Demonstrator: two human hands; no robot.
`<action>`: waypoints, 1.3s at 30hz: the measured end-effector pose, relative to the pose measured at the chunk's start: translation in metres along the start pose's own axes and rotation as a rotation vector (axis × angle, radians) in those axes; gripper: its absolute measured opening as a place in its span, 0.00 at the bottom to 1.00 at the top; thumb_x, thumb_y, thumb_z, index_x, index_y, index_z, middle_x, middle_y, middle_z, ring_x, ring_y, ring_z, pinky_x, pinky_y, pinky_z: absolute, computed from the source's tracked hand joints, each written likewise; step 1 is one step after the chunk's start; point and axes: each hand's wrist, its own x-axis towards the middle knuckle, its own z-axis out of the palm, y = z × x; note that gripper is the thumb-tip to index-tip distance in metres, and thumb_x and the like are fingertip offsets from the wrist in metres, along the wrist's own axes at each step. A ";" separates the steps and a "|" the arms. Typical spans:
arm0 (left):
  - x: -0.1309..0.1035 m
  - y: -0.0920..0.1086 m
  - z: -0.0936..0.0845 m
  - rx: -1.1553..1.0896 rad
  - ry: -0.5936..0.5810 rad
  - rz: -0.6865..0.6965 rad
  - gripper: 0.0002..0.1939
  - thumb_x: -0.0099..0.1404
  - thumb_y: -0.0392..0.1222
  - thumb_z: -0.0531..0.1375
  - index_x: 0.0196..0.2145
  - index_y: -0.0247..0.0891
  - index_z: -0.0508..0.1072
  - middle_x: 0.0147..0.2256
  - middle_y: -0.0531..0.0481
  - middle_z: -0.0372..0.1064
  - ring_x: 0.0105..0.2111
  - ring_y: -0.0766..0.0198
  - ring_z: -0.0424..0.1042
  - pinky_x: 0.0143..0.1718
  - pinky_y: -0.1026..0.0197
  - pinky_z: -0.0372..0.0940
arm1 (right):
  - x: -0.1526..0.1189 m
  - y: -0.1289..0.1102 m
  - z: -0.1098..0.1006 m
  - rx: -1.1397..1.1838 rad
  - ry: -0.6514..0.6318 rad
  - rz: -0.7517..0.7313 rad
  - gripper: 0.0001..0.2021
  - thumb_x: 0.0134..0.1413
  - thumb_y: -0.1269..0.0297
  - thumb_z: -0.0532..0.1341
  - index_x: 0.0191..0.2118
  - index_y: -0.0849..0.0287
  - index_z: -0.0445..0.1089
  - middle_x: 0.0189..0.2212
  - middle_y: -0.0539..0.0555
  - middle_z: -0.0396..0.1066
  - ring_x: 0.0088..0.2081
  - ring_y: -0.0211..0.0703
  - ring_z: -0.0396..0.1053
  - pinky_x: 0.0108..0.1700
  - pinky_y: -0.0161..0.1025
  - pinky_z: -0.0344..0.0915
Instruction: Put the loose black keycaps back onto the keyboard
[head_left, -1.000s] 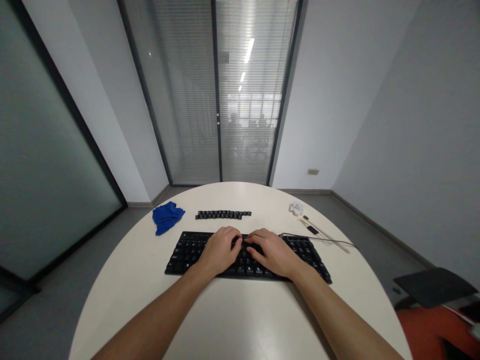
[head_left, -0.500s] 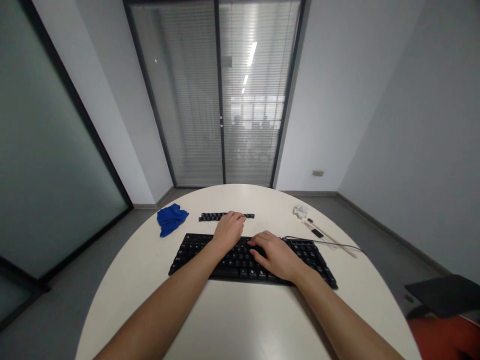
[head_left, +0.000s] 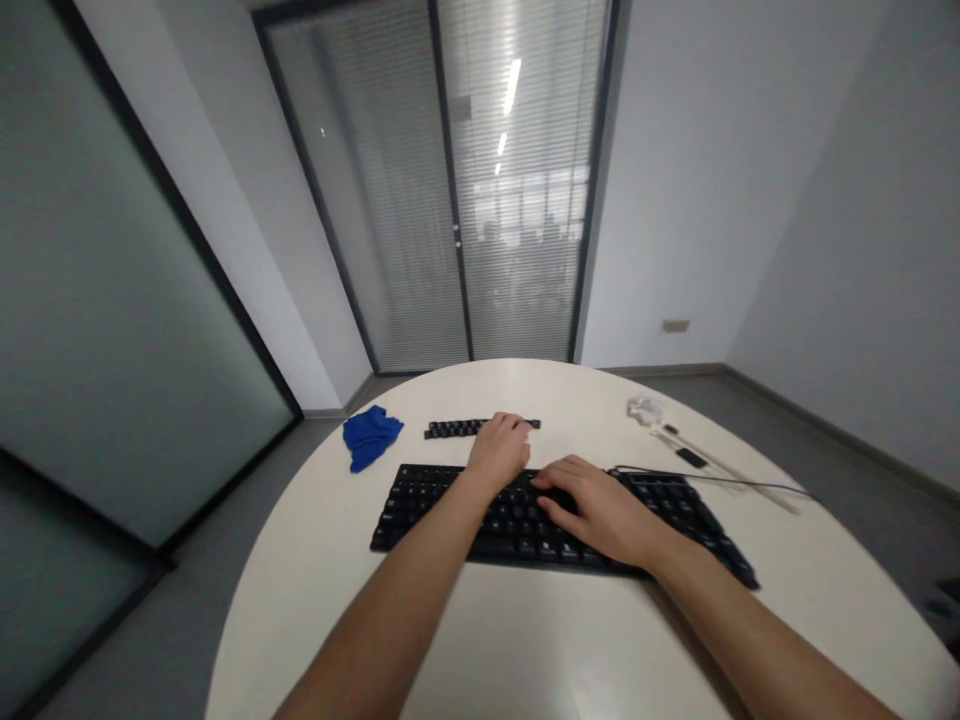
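Note:
A black keyboard [head_left: 431, 510] lies across the table before me, crossed by both my forearms. My left hand [head_left: 501, 450] reaches past its far edge to the right part of a double row of loose black keycaps [head_left: 454, 428]. Its fingers are bent down and close together; the tips are hidden, so whatever they pinch cannot be made out. My right hand [head_left: 600, 508] rests on the keyboard right of the middle, thumb apart from the fingers, fingertips on the keys near the far edge. Nothing shows in its grasp.
On the round white table [head_left: 300, 600], a crumpled blue cloth [head_left: 371, 437] lies at the far left. At the right are a clear crumpled plastic piece [head_left: 645, 410], a small black-ended tool [head_left: 690, 458] and thin pale sticks [head_left: 750, 485]. The keyboard cable [head_left: 739, 479] runs off the right edge.
The view has shifted, so the table and everything on it appear farther right. Both hands keep nearly the same places relative to the keyboard and keycaps.

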 end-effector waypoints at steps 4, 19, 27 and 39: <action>-0.001 -0.001 0.003 -0.007 0.035 -0.108 0.17 0.63 0.35 0.60 0.51 0.37 0.73 0.52 0.42 0.70 0.54 0.51 0.63 0.58 0.51 0.60 | -0.001 0.003 0.002 0.047 -0.003 -0.040 0.10 0.63 0.63 0.59 0.47 0.57 0.74 0.43 0.57 0.76 0.48 0.51 0.69 0.55 0.48 0.65; 0.010 -0.014 -0.007 0.107 -0.044 -0.103 0.16 0.64 0.37 0.61 0.50 0.38 0.74 0.50 0.43 0.71 0.52 0.51 0.64 0.52 0.52 0.62 | -0.001 0.003 -0.001 0.075 -0.008 -0.017 0.10 0.62 0.65 0.61 0.47 0.58 0.74 0.44 0.56 0.76 0.48 0.49 0.69 0.54 0.47 0.65; 0.017 -0.019 -0.006 0.130 -0.098 -0.030 0.08 0.66 0.37 0.61 0.42 0.40 0.79 0.43 0.43 0.76 0.49 0.50 0.66 0.50 0.50 0.62 | -0.001 0.002 -0.002 0.067 -0.004 -0.016 0.10 0.61 0.66 0.61 0.47 0.58 0.74 0.43 0.57 0.76 0.48 0.49 0.69 0.53 0.47 0.66; -0.034 0.009 -0.046 -0.250 0.150 -0.112 0.10 0.67 0.34 0.61 0.46 0.40 0.77 0.45 0.48 0.76 0.48 0.55 0.68 0.52 0.53 0.64 | -0.001 0.005 0.001 0.068 0.009 -0.018 0.09 0.62 0.65 0.61 0.47 0.58 0.74 0.43 0.56 0.76 0.48 0.49 0.69 0.54 0.47 0.65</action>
